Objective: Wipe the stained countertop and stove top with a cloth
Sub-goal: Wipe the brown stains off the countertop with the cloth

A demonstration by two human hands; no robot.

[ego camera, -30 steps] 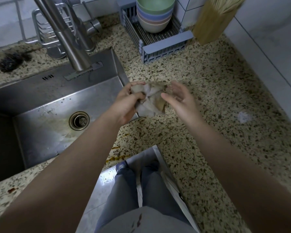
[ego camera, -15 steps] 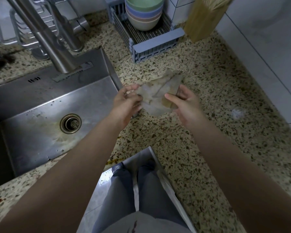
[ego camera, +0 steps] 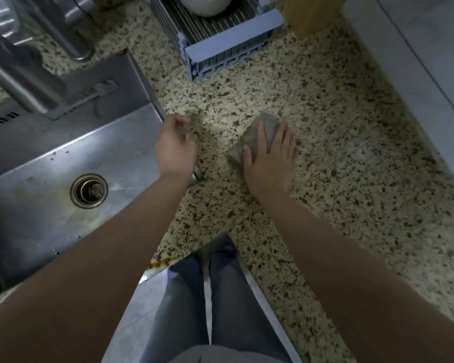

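A folded grey-brown cloth (ego camera: 266, 128) lies flat on the speckled granite countertop (ego camera: 338, 127), just right of the sink corner. My right hand (ego camera: 269, 158) presses down on it with straight, spread fingers. My left hand (ego camera: 174, 148) hovers over the sink's right rim with loosely curled fingers and holds nothing. A pale whitish smear (ego camera: 361, 153) marks the counter to the right of the cloth. An orange-brown stain (ego camera: 163, 263) sits at the counter's front edge. No stove top is in view.
A steel sink (ego camera: 50, 195) with its drain (ego camera: 89, 190) fills the left, a faucet (ego camera: 19, 72) behind it. At the back stand a blue-grey dish rack (ego camera: 231, 51) holding a bowl (ego camera: 205, 3) and a wooden holder (ego camera: 312, 14). A tiled wall (ego camera: 417, 61) bounds the right.
Both hands held the cloth up in the air before. Now the cloth is down on the counter under my right hand, and my left hand has let go of it.
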